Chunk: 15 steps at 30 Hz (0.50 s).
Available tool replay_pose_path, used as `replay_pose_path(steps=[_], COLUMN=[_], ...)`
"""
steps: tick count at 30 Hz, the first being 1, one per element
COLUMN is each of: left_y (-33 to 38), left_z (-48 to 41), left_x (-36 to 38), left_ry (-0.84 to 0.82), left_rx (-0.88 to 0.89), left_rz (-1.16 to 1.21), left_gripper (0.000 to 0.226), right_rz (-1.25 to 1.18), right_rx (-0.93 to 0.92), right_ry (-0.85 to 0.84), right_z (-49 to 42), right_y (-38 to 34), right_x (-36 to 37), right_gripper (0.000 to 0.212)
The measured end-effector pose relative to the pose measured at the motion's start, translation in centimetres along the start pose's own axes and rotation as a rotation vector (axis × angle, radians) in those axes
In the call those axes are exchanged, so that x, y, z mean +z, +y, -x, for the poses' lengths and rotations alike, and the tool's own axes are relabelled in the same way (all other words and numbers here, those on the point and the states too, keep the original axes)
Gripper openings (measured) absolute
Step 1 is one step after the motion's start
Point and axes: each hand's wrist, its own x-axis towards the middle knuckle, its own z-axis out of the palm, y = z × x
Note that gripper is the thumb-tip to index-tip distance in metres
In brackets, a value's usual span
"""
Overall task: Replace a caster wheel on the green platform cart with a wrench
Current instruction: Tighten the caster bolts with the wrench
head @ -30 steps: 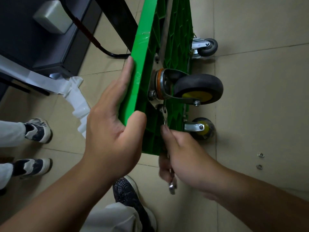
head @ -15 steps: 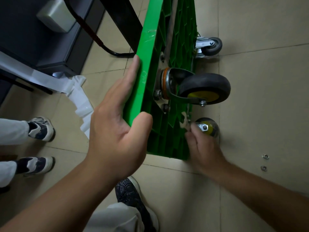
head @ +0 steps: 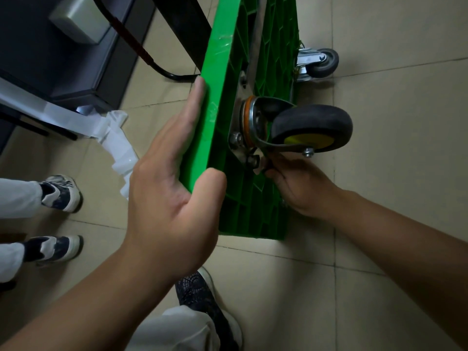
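At centre, left hand (head: 162, 198) hooks thumb over cart (head: 220, 72) edge. Right hand (head: 301, 186) pinches wrench (head: 261, 166) at caster wheel (head: 311, 127); bare floor (head: 405, 173) right.

Dim, soft indoor light falls from above, brightest on the left grip (head: 167, 198) and the upper edge of the green platform cart (head: 217, 97), where scuffs give a faint glare. The right grip (head: 301, 183) and the wrench (head: 262, 166) it holds sit in shadow under the caster wheel (head: 311, 127) and look slightly smeared. The floor (head: 392, 173) darkens and its tile seams bow towards the frame's edges.
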Motion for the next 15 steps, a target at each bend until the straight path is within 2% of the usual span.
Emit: replay_pose_path(steps=[4,6,9,11,13,15], left_y=[0.0,0.1,0.2,0.3,0.3,0.3], left_z=[0.0,0.0,-0.3,-0.4,-0.5,-0.6], left_x=[0.0,0.0,0.1,0.2,0.1,0.0], left_ry=[0.011,0.025,0.044,0.043,0.033,0.026], left_rx=[0.003,0.031,0.029,0.036,0.053,0.065], left_rz=[0.013,-0.030,-0.047,-0.058,-0.073,-0.088], left_gripper=[0.083,0.082,0.081,0.082,0.083,0.084], right_rz=[-0.173,-0.338,-0.847,-1.156,-1.235,-1.087], right_rx=[0.292,0.440,0.743,0.890,0.923,0.830], right_ry=[-0.109,-0.133,-0.184,-0.194,-0.162,-0.145], right_z=[2.0,2.7,2.9,2.7,3.3,4.7], right_y=[-3.5,-6.3,-10.7,-12.8,-13.6,-13.6], right_x=[-0.7,-0.9,-1.9,-2.9,-2.8,-1.9], right_gripper=[0.041,0.043,0.053,0.047,0.044,0.048])
